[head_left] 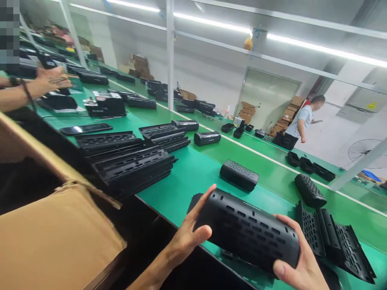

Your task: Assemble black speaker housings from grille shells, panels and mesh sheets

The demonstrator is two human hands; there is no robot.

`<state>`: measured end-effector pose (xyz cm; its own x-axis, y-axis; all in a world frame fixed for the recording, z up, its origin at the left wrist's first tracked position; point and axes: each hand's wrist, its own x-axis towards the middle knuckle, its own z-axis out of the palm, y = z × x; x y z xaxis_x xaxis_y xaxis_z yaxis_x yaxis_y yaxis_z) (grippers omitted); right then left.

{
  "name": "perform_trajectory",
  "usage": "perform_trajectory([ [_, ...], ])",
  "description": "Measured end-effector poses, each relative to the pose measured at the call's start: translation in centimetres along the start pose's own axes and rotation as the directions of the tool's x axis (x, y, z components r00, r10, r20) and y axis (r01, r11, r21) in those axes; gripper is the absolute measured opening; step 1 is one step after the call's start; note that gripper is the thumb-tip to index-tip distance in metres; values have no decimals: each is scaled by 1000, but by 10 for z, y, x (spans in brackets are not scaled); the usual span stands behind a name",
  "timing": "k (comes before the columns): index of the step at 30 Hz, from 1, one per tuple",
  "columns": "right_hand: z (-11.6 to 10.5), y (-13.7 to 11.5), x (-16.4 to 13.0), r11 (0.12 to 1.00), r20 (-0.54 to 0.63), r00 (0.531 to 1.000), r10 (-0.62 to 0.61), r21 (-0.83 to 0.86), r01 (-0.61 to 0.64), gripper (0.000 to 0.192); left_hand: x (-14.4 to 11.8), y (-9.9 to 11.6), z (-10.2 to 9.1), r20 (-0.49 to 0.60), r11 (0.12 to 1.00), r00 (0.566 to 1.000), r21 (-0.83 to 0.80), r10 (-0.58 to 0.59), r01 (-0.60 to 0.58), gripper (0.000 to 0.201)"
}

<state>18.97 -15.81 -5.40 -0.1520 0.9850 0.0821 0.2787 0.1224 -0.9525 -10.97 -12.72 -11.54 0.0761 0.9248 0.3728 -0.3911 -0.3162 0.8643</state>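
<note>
A black perforated speaker casing (250, 229), rounded and with rows of slots, is held up at the near edge of the bench. My left hand (190, 237) supports its left end, index finger stretched along the end and thumb in front; the other fingers are hidden behind. Around the right end my right hand (302, 257) is closed, its thumb on the lower front. Just beyond lies a similar casing (239, 175) on the green bench mat. Several open half-shells (335, 237) are spread to the right of my right hand.
Stacked slotted shells (136, 167) and a phone (86, 129) lie at left. An open cardboard box (57, 237) stands near left. A co-worker's hand (51, 80) is at far left; another person (300, 121) stands behind the bench. More casings (207, 138) lie along the green line.
</note>
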Motion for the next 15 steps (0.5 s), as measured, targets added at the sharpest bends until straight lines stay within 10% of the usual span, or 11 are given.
perform_trajectory([
  [6,-10,-5,88,974,-297,955,-26,208,92,93,47,-20,-54,-320,907,942,419,105,41,89],
  [11,-32,3,193,901,-538,811,229,432,33,70,51,-59,-121,-493,588,812,772,311,243,72],
  [15,-39,27,258,884,-663,631,402,461,-79,68,43,-83,-134,-406,396,836,882,369,254,55],
])
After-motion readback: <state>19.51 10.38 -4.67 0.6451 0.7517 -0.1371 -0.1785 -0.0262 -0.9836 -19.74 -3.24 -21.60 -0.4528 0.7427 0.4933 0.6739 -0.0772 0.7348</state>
